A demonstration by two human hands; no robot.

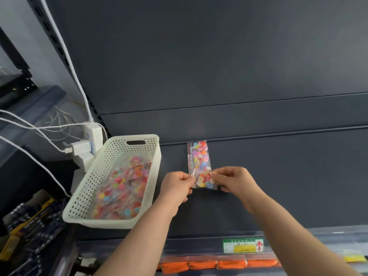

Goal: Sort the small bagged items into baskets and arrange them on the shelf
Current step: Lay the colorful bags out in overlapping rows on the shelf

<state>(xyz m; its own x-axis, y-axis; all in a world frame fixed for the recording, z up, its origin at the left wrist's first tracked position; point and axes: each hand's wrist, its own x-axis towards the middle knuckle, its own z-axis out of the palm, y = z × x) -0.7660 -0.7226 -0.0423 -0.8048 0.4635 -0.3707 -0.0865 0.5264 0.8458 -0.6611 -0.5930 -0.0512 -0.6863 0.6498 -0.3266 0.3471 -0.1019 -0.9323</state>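
Observation:
A clear bag of colourful buttons (200, 164) lies lengthwise on the dark shelf (278, 176). My left hand (176, 185) pinches its near left edge and my right hand (233, 179) pinches its near right edge. To the left, at an angle on the same shelf, stands a white perforated basket (83, 198) with several similar bags of buttons (121, 186) inside.
A white power strip (90, 144) with plugs and white cables (65, 56) hangs at the shelf's left upright. A green and yellow price label (243, 245) sits on the shelf's front rail. Orange packets (219, 263) line the shelf below. Dark packaged goods (27, 226) fill the lower left.

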